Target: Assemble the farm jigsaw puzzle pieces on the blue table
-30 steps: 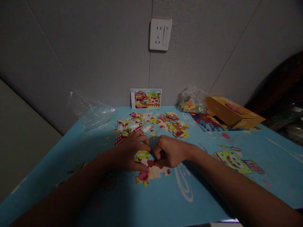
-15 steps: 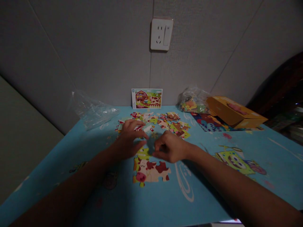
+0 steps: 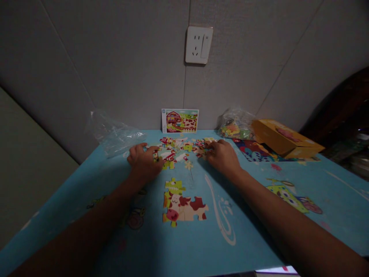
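Here my left hand [image 3: 143, 161] lies palm down on the near left edge of the heap of small colourful cardboard puzzle pieces [image 3: 178, 149], its fingers curled loosely over a few of them; whether any piece is actually pinched between the fingers I cannot tell, since the knuckles hide the tips. My right hand [image 3: 223, 156] rests on the right side of the same heap, fingers bent and pointing left onto the pieces, and there too I cannot tell if it has hold of one. The heap sits on the light blue cartoon-printed tablecloth [image 3: 253, 215], near the far wall and between my two hands. Nearer to me, well apart from both hands, lies the joined cluster of pieces showing a brown-spotted cow with a pink snout [image 3: 182, 202], flat on the cloth. Against the wall behind the heap stands the small printed reference card with a red barn and cow [image 3: 180, 120], upright. To the left lies a crumpled clear plastic bag [image 3: 113, 132]; to the right, a second clear bag holding more pieces [image 3: 235, 125], touching a flat yellow cardboard box [image 3: 284, 138]. Above, a white wall socket with a switch [image 3: 198, 44] is fixed to the grey wall.
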